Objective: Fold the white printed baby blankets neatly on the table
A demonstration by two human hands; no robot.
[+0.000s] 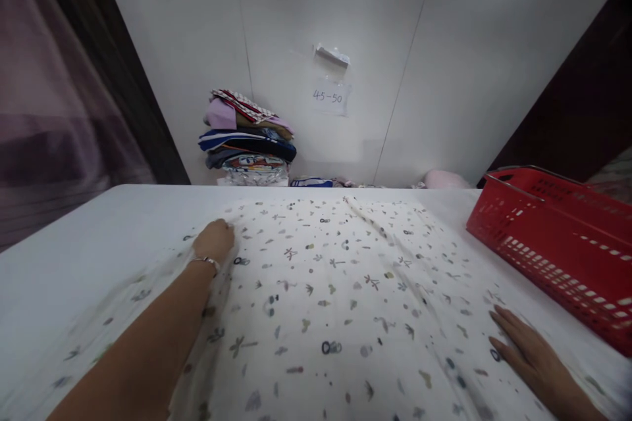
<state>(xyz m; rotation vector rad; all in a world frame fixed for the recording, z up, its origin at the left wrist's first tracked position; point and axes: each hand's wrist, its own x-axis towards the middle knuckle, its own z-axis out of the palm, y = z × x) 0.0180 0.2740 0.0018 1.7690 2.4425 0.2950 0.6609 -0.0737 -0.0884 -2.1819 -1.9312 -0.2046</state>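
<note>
A white cloth (316,302) printed with small palm trees, leaves and other motifs lies spread over the white table, with a few creases running lengthwise on its right half. My left hand (216,241), a bracelet at its wrist, is closed at the cloth's far left part and grips the fabric there. Under my left forearm the cloth is bunched and slightly raised. On the right side, my right hand (533,358) rests flat on the cloth with its fingers stretched out.
A red plastic basket (553,243) with a metal handle stands at the table's right edge. Behind the white table (123,210) rises a stack of folded fabrics (249,135) against the wall. A paper label (330,97) there reads 45-50. A pinkish curtain (59,92) hangs at left.
</note>
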